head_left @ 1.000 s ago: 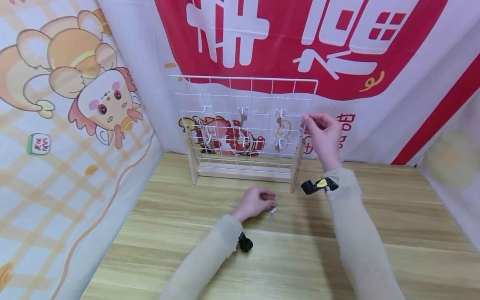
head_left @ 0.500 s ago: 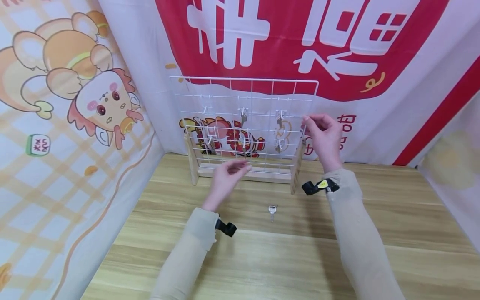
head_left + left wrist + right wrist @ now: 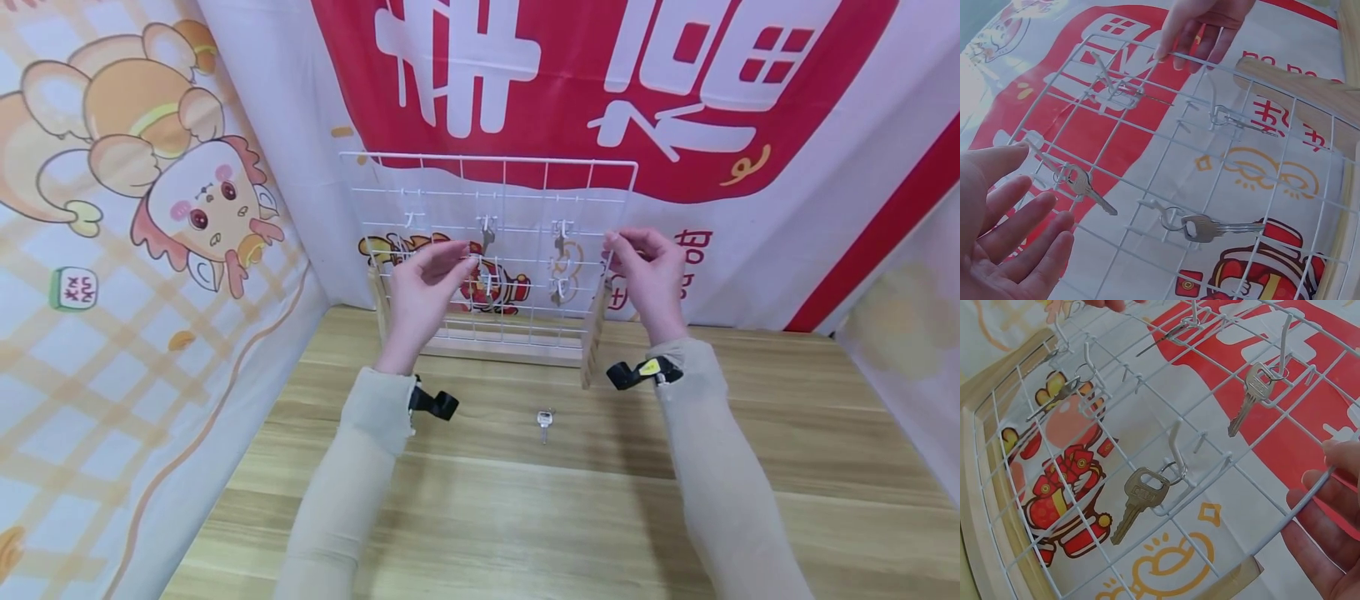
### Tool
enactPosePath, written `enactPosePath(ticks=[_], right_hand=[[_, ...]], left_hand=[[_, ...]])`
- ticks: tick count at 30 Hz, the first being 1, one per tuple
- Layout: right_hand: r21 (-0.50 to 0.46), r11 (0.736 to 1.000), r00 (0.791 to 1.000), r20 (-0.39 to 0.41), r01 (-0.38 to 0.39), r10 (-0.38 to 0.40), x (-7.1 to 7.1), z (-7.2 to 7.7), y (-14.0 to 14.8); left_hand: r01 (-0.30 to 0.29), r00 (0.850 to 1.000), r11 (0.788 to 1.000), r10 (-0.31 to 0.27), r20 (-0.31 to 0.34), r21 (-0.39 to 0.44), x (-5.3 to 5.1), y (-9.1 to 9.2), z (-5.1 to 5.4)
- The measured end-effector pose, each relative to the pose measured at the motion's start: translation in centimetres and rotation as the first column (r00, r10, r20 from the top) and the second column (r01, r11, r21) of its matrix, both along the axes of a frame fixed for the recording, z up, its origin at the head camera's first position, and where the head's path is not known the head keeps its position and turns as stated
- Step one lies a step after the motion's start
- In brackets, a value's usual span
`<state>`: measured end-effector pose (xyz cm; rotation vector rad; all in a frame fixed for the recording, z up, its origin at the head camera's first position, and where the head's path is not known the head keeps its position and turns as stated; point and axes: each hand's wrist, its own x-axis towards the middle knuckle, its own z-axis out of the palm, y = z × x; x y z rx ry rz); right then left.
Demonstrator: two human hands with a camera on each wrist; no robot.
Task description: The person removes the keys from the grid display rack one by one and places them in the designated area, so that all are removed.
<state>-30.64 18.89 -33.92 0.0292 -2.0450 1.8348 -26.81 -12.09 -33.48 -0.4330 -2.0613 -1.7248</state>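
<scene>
A white wire grid rack [image 3: 525, 158] stands on wooden legs, with several hooks carrying keys on rings. My right hand [image 3: 651, 271] grips its right edge; in the right wrist view the thumb [image 3: 1342, 456] lies over the edge wire and the fingers are behind it. My left hand [image 3: 422, 292] is raised in front of the grid's left half. In the left wrist view its fingers [image 3: 1035, 250] are spread and hold nothing, close to a hanging key [image 3: 1085, 182]. Another hanging key [image 3: 1144, 490] shows near the right hand. One loose key [image 3: 545, 423] with a ring lies on the table.
The wood-grain table [image 3: 540, 517] stretches in front of the rack. A printed red and white cloth [image 3: 570, 100] hangs behind it, and a patterned cloth wall [image 3: 90, 367] stands on the left. Black camera mounts [image 3: 435, 403] sit on both wrists.
My left hand has left the key on the table and moved up and left to the grid. The right hand has stayed on the rack's edge.
</scene>
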Motion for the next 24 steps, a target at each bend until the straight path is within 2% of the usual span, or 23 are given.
enactPosePath(ticks=[7, 13, 24], right_hand=[[-0.042, 0.997, 0.997, 0.024, -0.066, 0.067, 0.0, 0.0, 0.3], [-0.030, 0.995, 0.995, 0.014, -0.094, 0.095, 0.0, 0.2, 0.4], [-0.034, 0.996, 0.996, 0.039, -0.078, 0.080, -0.2, 0.2, 0.2]], left_hand=[[-0.030, 1.000, 1.000, 0.030, 0.001, -0.006, -0.7, 0.3, 0.8], [-0.031, 1.000, 0.999, 0.031, 0.003, 0.010, -1.0, 0.6, 1.1], [-0.032, 0.999, 0.999, 0.032, 0.008, 0.009, -1.8, 0.8, 1.3]])
